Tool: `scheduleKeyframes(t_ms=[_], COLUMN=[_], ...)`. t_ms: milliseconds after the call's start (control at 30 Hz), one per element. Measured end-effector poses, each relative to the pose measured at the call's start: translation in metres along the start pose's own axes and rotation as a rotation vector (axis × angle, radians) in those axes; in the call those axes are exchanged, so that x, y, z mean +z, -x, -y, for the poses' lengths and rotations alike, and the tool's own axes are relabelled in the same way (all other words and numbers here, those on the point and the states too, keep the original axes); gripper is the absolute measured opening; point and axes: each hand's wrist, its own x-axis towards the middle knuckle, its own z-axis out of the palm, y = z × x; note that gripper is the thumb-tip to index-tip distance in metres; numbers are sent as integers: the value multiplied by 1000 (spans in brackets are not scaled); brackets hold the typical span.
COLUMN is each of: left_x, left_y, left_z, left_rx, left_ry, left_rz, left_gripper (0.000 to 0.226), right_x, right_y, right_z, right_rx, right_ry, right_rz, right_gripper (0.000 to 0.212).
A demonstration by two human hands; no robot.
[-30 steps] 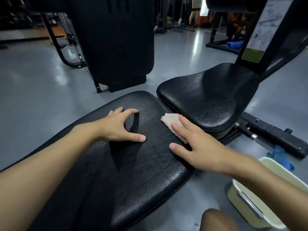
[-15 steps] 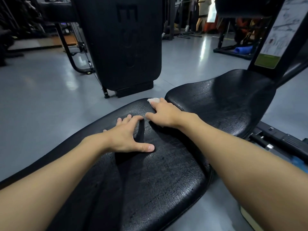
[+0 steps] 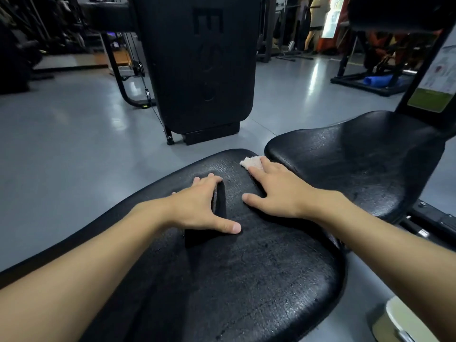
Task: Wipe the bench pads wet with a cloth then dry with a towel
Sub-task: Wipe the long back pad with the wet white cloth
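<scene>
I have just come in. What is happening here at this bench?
A person is wiping with bare hands. The right hand presses a small pale cloth flat onto the long black cracked bench pad, near its far end beside the black seat pad. The left hand rests spread on the same pad, holding nothing. A cream plastic container stands at the lower right.

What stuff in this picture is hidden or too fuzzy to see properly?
All in the head view:
Cloth: mostly under the right hand; only one corner shows.
Cream tub: cut off by the bottom-right corner; its inside is unseen.
Poster: blurred and cut by the right edge; unreadable.
Person far behind: head cut off by the top edge.
</scene>
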Motion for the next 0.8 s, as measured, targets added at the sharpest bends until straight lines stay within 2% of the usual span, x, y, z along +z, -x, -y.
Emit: scheduleKeyframes(t_ms=[133, 267, 367, 467, 533, 567, 633, 700, 767, 800], left_x=[-5, 0, -12, -34, -48, -54, -61, -61, -55, -52], left_y=[3, 5, 3, -26, -55, -69, -102, -130, -143, -146], left_z=[11, 8, 11, 18, 14, 7, -9, -18, -18, -15], left_rx=[23, 35, 75, 205, 319, 362, 398, 380, 398, 418], left_ry=[11, 34, 69, 153, 190, 227, 332, 372, 168, 46], left_rz=[-24, -54, -91, -305, -426, -431, -337, -127, 3, -6], left_gripper=[135, 130, 95, 49, 42, 42, 40, 42, 54, 53], right_x=[7, 1, 1, 19, 26, 28, 26, 24, 21, 20], right_y=[-56, -91, -79, -42, -28, -26, -26, -26, -27, -27], right_z=[0, 3, 12, 29, 39, 41, 43, 45, 49, 50], right_rx=[49, 83, 59, 178, 238, 255, 281, 360, 440, 459], right_ry=[28, -85, 17, 100, 143, 158, 167, 90, 18, 38], right_rz=[-26, -8, -114, -269, -249, -239, -262, -347, -465, -486], right_gripper=[75, 62, 55, 56, 62, 64, 67, 58, 47, 45])
